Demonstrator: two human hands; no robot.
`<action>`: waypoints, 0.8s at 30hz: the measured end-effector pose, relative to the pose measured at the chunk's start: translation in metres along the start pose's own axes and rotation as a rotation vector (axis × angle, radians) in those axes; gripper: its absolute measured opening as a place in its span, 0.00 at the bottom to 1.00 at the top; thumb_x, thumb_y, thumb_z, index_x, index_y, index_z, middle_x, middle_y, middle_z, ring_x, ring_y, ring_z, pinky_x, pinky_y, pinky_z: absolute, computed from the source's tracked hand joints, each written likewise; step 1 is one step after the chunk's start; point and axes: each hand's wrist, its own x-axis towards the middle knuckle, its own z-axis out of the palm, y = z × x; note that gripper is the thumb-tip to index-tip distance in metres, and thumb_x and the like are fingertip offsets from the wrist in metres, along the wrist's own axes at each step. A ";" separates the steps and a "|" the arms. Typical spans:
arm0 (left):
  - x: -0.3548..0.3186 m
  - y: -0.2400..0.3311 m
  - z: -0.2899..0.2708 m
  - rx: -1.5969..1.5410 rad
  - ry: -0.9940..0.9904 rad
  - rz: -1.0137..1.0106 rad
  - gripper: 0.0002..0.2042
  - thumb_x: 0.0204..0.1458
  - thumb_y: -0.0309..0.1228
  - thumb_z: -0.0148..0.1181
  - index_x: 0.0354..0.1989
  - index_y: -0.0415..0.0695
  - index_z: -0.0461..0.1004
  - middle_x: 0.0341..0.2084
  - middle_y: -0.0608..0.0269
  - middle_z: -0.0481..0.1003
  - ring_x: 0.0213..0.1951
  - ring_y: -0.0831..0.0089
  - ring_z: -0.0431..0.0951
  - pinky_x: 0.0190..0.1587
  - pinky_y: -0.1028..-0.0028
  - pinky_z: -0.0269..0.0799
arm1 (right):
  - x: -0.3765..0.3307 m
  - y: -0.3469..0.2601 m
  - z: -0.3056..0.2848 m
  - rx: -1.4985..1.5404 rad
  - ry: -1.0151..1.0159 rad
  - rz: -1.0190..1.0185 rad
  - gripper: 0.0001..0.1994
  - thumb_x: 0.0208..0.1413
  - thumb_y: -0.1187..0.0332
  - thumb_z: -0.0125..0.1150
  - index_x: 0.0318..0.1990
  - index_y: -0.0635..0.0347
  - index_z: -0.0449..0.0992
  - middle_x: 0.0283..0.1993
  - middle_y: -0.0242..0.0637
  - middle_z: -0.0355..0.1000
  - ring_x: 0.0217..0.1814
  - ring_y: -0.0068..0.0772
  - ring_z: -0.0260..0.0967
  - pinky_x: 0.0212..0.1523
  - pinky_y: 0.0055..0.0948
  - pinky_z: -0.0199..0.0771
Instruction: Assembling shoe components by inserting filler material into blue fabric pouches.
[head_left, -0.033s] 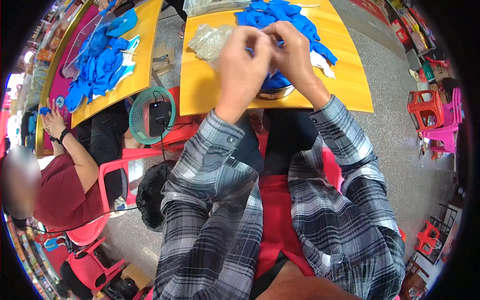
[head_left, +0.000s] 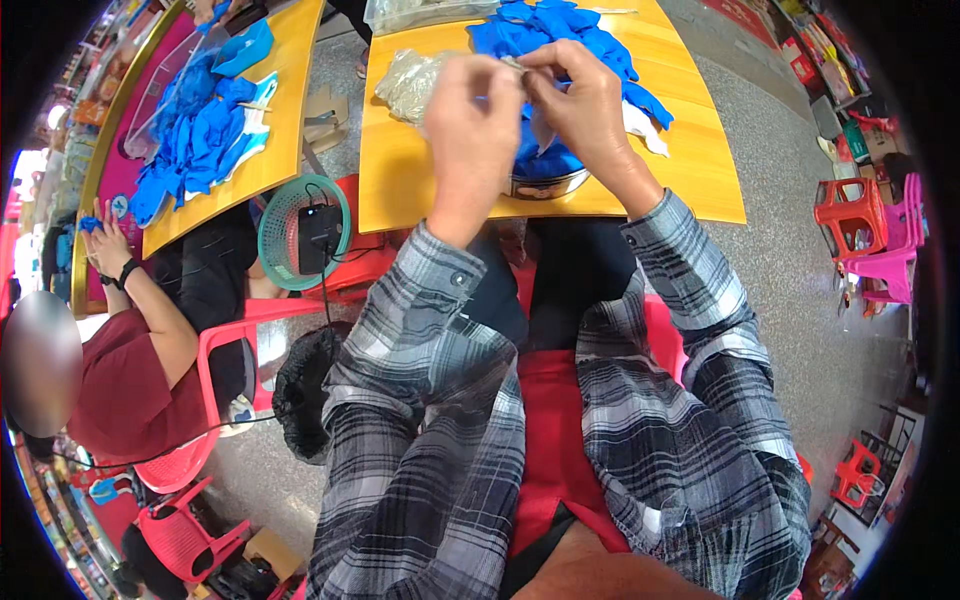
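Above the near part of the yellow table, my left hand (head_left: 474, 130) is blurred, its fingers curled into a pinch. Close beside it, my right hand (head_left: 585, 115) pinches with thumb and forefinger. Something small and pale shows at the right fingertips, too small to name. Below both hands stands a round tin (head_left: 550, 187) with blue fabric (head_left: 547, 163) in it, partly hidden by my hands. A heap of blue fabric pieces (head_left: 600, 50) lies just beyond. Left of my left hand is a crumpled clear plastic bag (head_left: 405, 85).
A white cloth piece (head_left: 645, 128) lies right of the heap, and a clear plastic box (head_left: 430, 12) stands at the far edge. To the left, a person (head_left: 135, 360) sits at another table with blue fabric (head_left: 205, 140). A green basket (head_left: 275, 240) stands between the tables.
My left hand has shifted a little left, away from my right hand, widening the gap between them. More of the blue fabric and tin shows below. My right hand has barely moved.
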 end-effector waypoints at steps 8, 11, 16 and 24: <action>0.010 -0.017 -0.005 0.152 -0.046 -0.071 0.15 0.49 0.30 0.65 0.40 0.36 0.70 0.35 0.58 0.73 0.35 0.71 0.75 0.38 0.72 0.73 | 0.004 -0.010 -0.004 0.155 0.014 0.174 0.06 0.52 0.71 0.64 0.37 0.62 0.77 0.31 0.34 0.75 0.33 0.23 0.73 0.35 0.22 0.73; 0.014 -0.023 -0.005 0.035 -0.117 -0.064 0.14 0.50 0.28 0.64 0.42 0.35 0.70 0.36 0.56 0.74 0.37 0.72 0.76 0.38 0.74 0.73 | 0.004 -0.008 -0.005 0.187 0.005 0.210 0.06 0.54 0.70 0.63 0.37 0.62 0.77 0.32 0.34 0.77 0.35 0.21 0.73 0.36 0.20 0.74; 0.016 -0.022 -0.010 -0.151 -0.140 -0.179 0.10 0.52 0.26 0.61 0.40 0.34 0.71 0.33 0.57 0.76 0.34 0.74 0.78 0.36 0.76 0.74 | 0.003 0.000 -0.005 0.348 -0.014 0.315 0.06 0.55 0.70 0.63 0.38 0.62 0.77 0.32 0.34 0.77 0.35 0.19 0.74 0.36 0.21 0.74; 0.016 -0.012 -0.016 0.154 -0.153 -0.181 0.05 0.52 0.26 0.58 0.31 0.36 0.74 0.24 0.57 0.77 0.29 0.72 0.78 0.31 0.73 0.73 | -0.002 -0.003 -0.005 0.200 -0.055 0.106 0.05 0.52 0.75 0.63 0.37 0.60 0.78 0.32 0.34 0.75 0.34 0.23 0.74 0.35 0.23 0.74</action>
